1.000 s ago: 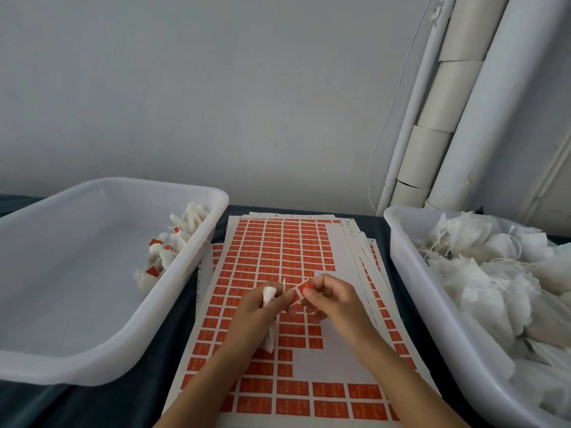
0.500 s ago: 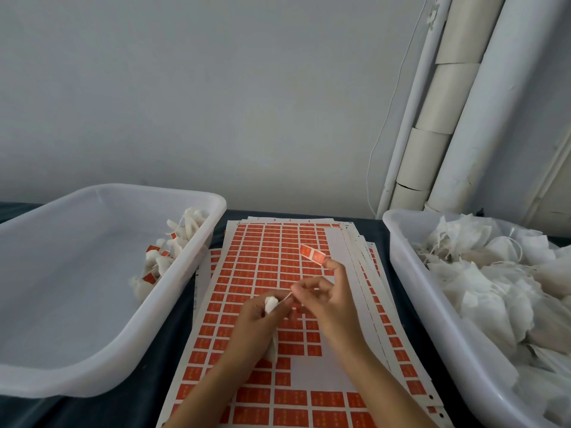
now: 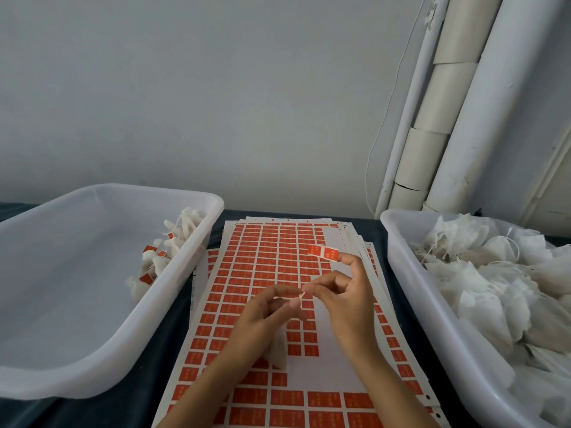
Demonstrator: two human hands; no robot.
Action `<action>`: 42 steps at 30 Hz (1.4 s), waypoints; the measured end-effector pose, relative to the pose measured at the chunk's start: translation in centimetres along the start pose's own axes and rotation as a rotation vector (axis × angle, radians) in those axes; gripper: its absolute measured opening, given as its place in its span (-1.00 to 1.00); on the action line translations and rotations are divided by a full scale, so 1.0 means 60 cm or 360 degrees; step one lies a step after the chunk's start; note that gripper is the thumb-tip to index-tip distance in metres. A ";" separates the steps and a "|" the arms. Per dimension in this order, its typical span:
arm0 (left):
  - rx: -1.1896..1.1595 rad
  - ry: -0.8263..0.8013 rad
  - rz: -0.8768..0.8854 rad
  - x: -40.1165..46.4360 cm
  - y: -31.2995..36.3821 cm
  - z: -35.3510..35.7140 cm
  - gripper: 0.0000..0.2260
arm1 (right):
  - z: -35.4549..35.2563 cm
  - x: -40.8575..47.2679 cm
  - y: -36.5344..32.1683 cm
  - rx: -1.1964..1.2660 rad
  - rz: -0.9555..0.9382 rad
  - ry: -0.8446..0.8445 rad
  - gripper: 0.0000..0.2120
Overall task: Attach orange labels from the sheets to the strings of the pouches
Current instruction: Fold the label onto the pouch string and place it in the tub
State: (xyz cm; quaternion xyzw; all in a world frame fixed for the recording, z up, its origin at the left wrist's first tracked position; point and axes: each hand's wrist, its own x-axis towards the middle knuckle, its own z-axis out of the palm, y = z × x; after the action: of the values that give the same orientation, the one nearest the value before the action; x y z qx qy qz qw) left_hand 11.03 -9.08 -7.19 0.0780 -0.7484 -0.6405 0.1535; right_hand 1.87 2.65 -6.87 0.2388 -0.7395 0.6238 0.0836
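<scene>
Above the label sheets [image 3: 278, 267], left hand [image 3: 259, 316] and right hand [image 3: 346, 301] pinch a string [image 3: 302, 295]; orange label [image 3: 323, 252] apparently stuck to a right fingertip.

A second ago my right hand [image 3: 346, 307] presses the small orange rectangular paper label [image 3: 323, 252] against the stack of orange label sheets [image 3: 278, 261]; now the label is peeled off and rides up at 12 o'clock, stuck to a raised fingertip, clear of the paper. My thumb and forefinger now pinch the thin white string [image 3: 301, 295] at its end, meeting my left hand [image 3: 265, 313], whose fingers have uncurled toward 2 o'clock, with the white mesh pouch [image 3: 278, 350] hanging lower beneath the palm.
</scene>
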 end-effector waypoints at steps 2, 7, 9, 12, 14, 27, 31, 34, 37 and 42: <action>-0.0039 -0.0067 0.0019 0.001 0.008 -0.004 -0.73 | -0.011 0.006 -0.001 0.0049 0.0040 0.0020 -0.49; -0.0005 -0.0308 0.0247 0.022 0.024 -0.005 -0.91 | -0.027 0.013 -0.007 0.0168 0.0068 0.0017 -0.50; -0.0062 -0.0395 0.0271 0.026 0.023 0.001 -0.94 | -0.030 0.014 -0.009 0.0192 0.0041 0.0017 -0.50; -0.0160 -0.0397 0.0281 0.025 0.013 0.011 -0.91 | -0.028 0.011 -0.008 0.0207 0.0018 -0.0021 -0.53; -0.0199 -0.0341 0.0326 0.025 0.006 0.014 -0.90 | -0.026 0.011 -0.007 0.0217 0.0007 -0.0009 -0.52; -0.0296 -0.0026 0.0342 0.026 -0.006 0.021 -0.91 | -0.019 0.006 -0.016 0.0287 -0.0020 0.0111 -0.53; -0.0343 -0.0010 0.0310 0.023 -0.003 0.022 -0.88 | -0.017 0.003 -0.023 0.0391 -0.0025 0.0114 -0.67; -0.0310 0.0057 0.0268 0.023 -0.002 0.021 -0.84 | -0.023 0.000 -0.026 0.0464 0.0004 0.0118 -0.74; -0.0296 0.0119 0.0255 0.022 -0.001 0.020 -0.79 | -0.029 -0.002 -0.024 0.0547 0.0155 -0.0013 -0.85; -0.0270 0.0199 0.0225 0.019 -0.003 0.018 -0.69 | -0.024 -0.014 -0.012 0.0562 0.0433 -0.0329 -0.93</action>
State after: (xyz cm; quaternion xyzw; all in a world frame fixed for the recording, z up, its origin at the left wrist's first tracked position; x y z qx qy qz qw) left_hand 9.60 -8.45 -7.37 0.0515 -0.6840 -0.6830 0.2508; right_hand 2.67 4.16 -6.29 0.2105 -0.6490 0.7211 -0.1203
